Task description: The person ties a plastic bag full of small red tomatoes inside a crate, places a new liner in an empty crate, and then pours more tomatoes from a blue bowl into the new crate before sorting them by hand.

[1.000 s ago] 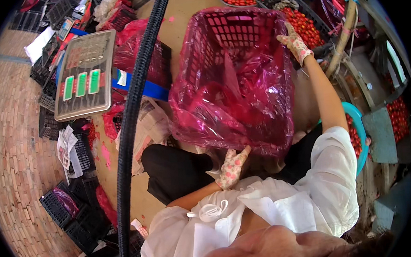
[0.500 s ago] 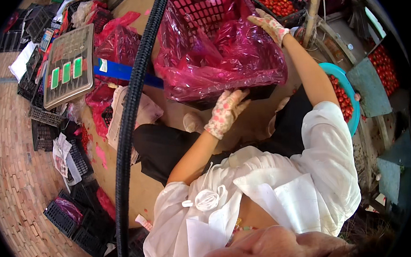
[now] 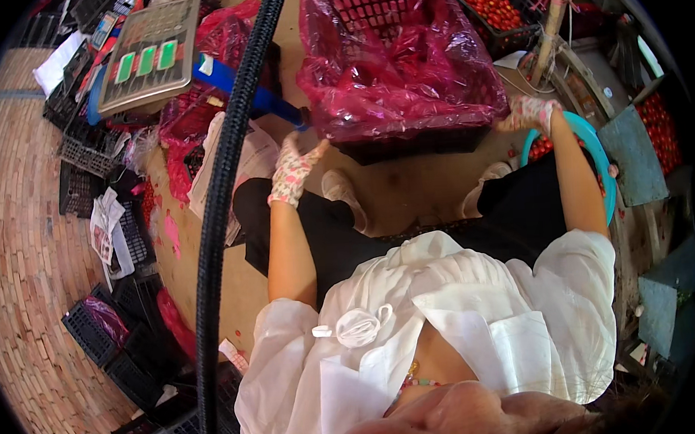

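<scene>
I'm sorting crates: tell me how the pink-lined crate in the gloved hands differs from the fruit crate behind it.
The pink-lined crate shows no fruit inside; the fruit crate is heaped with small red fruit. The lined one is draped in pink plastic and gripped by the left hand and right hand; the other is untouched. Both are dark lattice plastic.

Bright daylight, sharp centre — edges bent (fisheye)

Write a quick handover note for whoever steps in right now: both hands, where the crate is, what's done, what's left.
Left hand, in a patterned glove, grips the near left corner of the dark plastic crate lined with a pink plastic bag.
Right hand, also gloved, holds the crate's near right corner.
The crate sits in front of the knees; its liner looks empty.
Small red fruit lies in a crate behind.
Done: liner fitted.
Left: probably filling.
</scene>
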`<state>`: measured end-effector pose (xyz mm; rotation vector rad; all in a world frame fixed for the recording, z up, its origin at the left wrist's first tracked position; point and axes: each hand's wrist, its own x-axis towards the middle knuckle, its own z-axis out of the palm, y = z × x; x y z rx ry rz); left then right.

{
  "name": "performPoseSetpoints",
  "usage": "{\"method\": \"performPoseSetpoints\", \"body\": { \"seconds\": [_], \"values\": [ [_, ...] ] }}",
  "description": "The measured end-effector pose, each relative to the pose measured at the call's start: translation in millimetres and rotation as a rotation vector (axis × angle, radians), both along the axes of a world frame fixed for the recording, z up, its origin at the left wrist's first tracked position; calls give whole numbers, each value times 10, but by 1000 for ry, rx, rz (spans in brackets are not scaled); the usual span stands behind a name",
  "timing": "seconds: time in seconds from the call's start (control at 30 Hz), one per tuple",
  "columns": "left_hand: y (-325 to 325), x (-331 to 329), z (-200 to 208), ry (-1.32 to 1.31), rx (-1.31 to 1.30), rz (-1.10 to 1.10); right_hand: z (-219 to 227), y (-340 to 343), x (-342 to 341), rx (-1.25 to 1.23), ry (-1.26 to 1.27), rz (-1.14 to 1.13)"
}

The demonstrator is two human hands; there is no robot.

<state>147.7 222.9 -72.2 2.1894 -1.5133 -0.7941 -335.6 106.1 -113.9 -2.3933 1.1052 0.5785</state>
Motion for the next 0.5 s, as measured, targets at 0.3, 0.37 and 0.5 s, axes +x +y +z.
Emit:
{"method": "performPoseSetpoints", "body": {
  "seconds": [0.3,0.37,0.5],
  "values": [
    [-452,-142,-320,270,-220,274,-509,119,156,-370,335,122],
    [-384,-155,-341,255,-243,407,-462,222,161,-163,96,-101],
    [-136,-126,-260,764,-279,607,-456,414,110,-26,7,-281]
  ]
}}
